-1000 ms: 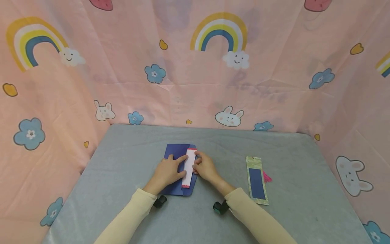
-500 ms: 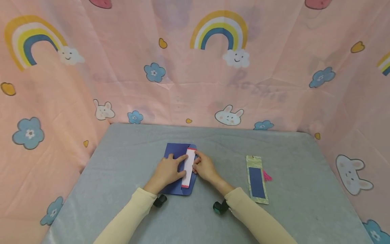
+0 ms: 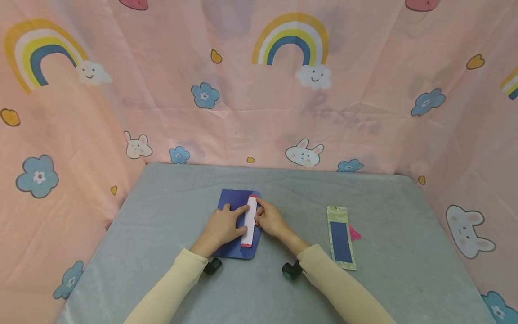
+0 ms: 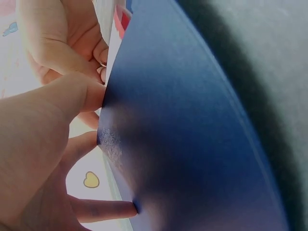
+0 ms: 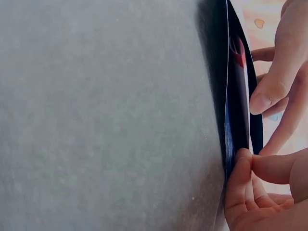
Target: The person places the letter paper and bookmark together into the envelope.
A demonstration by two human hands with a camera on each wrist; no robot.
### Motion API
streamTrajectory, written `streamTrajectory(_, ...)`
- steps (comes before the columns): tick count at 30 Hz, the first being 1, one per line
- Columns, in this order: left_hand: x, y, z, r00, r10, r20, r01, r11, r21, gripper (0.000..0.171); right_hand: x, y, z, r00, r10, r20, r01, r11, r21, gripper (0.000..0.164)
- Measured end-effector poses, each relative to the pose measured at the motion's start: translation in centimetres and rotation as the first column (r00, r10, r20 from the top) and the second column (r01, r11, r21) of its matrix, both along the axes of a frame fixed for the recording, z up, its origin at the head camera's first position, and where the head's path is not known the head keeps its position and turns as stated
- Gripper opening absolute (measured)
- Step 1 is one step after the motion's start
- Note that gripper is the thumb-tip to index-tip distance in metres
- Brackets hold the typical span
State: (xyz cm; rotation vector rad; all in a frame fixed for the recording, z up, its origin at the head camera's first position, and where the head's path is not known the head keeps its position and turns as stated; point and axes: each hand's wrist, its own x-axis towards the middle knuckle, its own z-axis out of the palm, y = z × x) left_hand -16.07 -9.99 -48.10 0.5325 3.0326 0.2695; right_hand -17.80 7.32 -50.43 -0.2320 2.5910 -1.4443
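Note:
A dark blue envelope (image 3: 236,195) lies on the table with its right side gaping. From that opening shows a white paper with red ends (image 3: 248,225), its red end (image 5: 239,50) curved between the envelope's walls in the right wrist view. My left hand (image 3: 221,225) rests on the envelope, fingers spread and fairly straight, fingertips by the paper's left edge. My right hand (image 3: 273,220) pinches the paper's right edge between thumb and fingertips. In the left wrist view the blue envelope (image 4: 192,106) fills much of the frame, hiding most of the paper.
A green bookmark (image 3: 337,214) with a blue panel and a pink tassel (image 3: 355,233) lies to the right on the grey cloth-covered table (image 3: 162,198). A pink printed curtain (image 3: 238,130) closes off the back and both sides.
The white paper has slid slightly left, so a narrower strip of it shows. My right hand has moved a little left with it. My left hand stays in place.

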Motion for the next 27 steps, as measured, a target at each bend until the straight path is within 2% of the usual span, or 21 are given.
streamTrajectory(13,-0.14,-0.04,-0.07,1.000,0.020,0.007,-0.020,1.000,0.013,0.061,-0.10,-0.40,-0.48,0.999,-0.045,0.012,0.046,0.992,-0.113,0.062)
streamTrajectory(20,-0.16,-0.03,-0.04,1.000,0.017,0.007,-0.017,1.000,0.008,0.061,-0.06,-0.05,-0.46,1.000,-0.003,0.013,0.004,0.995,-0.098,0.057)
streamTrajectory(27,-0.23,-0.05,-0.17,1.000,0.016,0.014,-0.016,1.000,0.007,0.061,-0.26,-0.12,-0.38,1.000,-0.003,0.023,0.005,0.997,-0.078,0.059)
